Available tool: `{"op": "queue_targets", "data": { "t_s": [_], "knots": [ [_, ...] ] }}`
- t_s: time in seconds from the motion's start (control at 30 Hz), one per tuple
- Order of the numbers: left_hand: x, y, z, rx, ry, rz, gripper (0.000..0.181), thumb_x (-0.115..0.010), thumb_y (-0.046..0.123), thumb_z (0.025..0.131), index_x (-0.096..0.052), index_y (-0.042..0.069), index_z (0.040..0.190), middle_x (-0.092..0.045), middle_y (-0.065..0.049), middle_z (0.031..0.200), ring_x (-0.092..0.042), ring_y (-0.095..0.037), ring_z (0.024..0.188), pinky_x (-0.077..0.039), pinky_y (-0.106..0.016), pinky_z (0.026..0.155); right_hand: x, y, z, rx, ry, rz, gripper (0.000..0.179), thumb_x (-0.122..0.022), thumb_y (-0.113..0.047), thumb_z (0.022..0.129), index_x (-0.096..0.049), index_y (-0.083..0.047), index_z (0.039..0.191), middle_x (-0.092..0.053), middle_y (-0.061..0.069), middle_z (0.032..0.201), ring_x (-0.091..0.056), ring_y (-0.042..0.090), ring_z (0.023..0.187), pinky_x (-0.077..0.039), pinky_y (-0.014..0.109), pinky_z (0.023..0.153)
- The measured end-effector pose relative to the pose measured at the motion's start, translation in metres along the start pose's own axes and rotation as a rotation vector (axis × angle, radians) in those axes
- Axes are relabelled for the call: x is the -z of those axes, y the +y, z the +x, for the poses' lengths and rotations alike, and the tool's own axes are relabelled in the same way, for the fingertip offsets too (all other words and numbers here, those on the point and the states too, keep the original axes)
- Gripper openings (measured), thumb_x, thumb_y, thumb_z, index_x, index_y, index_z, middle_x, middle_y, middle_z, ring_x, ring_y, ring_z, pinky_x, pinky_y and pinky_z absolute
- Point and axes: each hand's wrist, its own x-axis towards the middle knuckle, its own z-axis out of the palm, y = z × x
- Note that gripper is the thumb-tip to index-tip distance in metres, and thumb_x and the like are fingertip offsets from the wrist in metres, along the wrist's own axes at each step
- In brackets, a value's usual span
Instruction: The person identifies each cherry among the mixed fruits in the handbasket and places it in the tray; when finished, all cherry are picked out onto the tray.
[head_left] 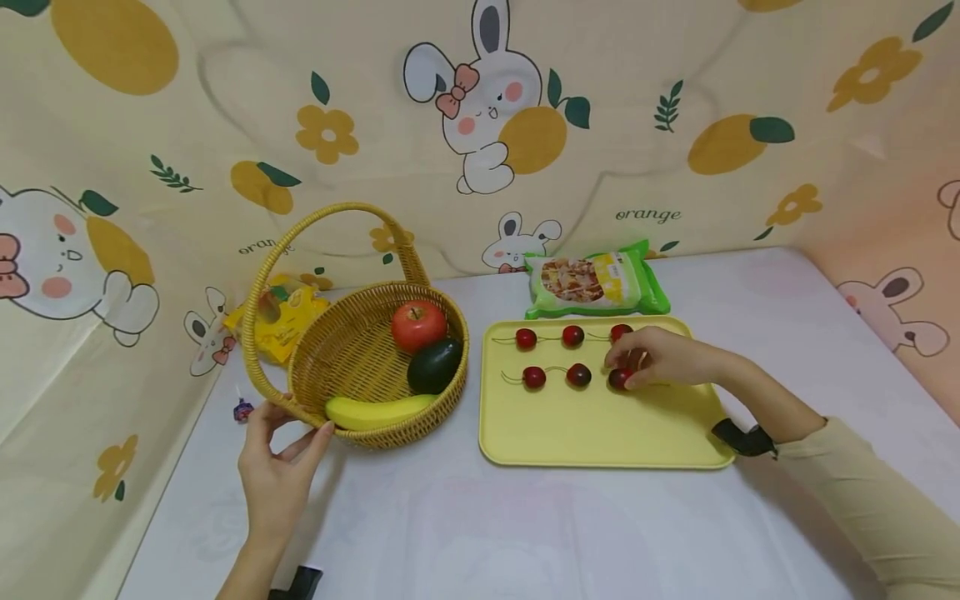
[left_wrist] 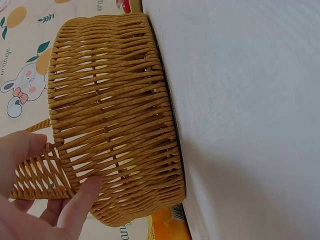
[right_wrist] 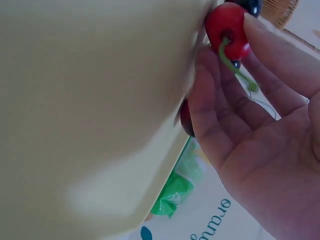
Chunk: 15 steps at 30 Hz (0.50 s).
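My left hand (head_left: pixel 279 467) grips the wicker basket (head_left: pixel 408 435) where its tall handle meets the rim, thumb and fingers on either side of the weave, as the left wrist view also shows. Inside the basket lie a red apple (head_left: pixel 418 326), a dark green avocado (head_left: pixel 435 367) and a yellow banana (head_left: pixel 380 412). My right hand (head_left: pixel 667 357) is over the right part of a yellow tray (head_left: pixel 570 437), pinching a cherry (right_wrist: pixel 227 31) between thumb and fingers. Its green stem points toward the palm. Several other cherries, such as the near-left cherry (head_left: pixel 534 377), lie in two rows on the tray.
Behind the tray lies a green snack bag (head_left: pixel 596 282). A yellow package (head_left: pixel 288 321) sits behind the basket's handle, and a small purple wrapped candy (head_left: pixel 242 410) is left of the basket. Printed cloth (head_left: pixel 360 75) hangs around the white table (head_left: pixel 480 533).
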Motion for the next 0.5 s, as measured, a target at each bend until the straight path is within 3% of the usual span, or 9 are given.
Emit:
{"op": "queue_targets", "data": {
  "t_s": [0.27,0.4,0.5],
  "knots": [
    [-0.001,0.000,-0.002,0.003,0.003,-0.006,0.060,-0.076,-0.021,0.074,-0.048,-0.014,0.126,-0.055,-0.009,0.113,-0.057,-0.024,0.108,-0.061,-0.019,0.076,0.001,-0.007,-0.001,-0.034,0.046,-0.090,0.022,-0.076,-0.005,0.087,-0.068,-0.002,0.107,-0.067,0.002,0.096,-0.061,0.015,0.084,-0.057,0.025,0.071],
    [-0.001,0.002,-0.001,0.010,-0.002,-0.016,0.059,-0.076,-0.021,0.074,-0.047,-0.014,0.126,-0.055,-0.011,0.114,-0.057,-0.025,0.109,-0.061,-0.021,0.077,-0.003,-0.025,0.001,-0.022,0.222,-0.226,0.020,-0.073,-0.004,0.089,-0.069,0.001,0.108,-0.067,0.005,0.096,-0.062,0.019,0.084,-0.058,0.033,0.070],
    [0.000,0.004,0.001,0.018,-0.004,-0.014,0.058,-0.075,-0.020,0.075,-0.047,-0.014,0.125,-0.054,-0.013,0.115,-0.057,-0.026,0.109,-0.061,-0.022,0.078,-0.015,-0.043,0.008,-0.004,0.358,-0.375,0.030,-0.071,-0.016,0.094,-0.067,0.003,0.117,-0.065,0.017,0.112,-0.062,0.032,0.098,-0.058,0.048,0.082]
  ]
}}
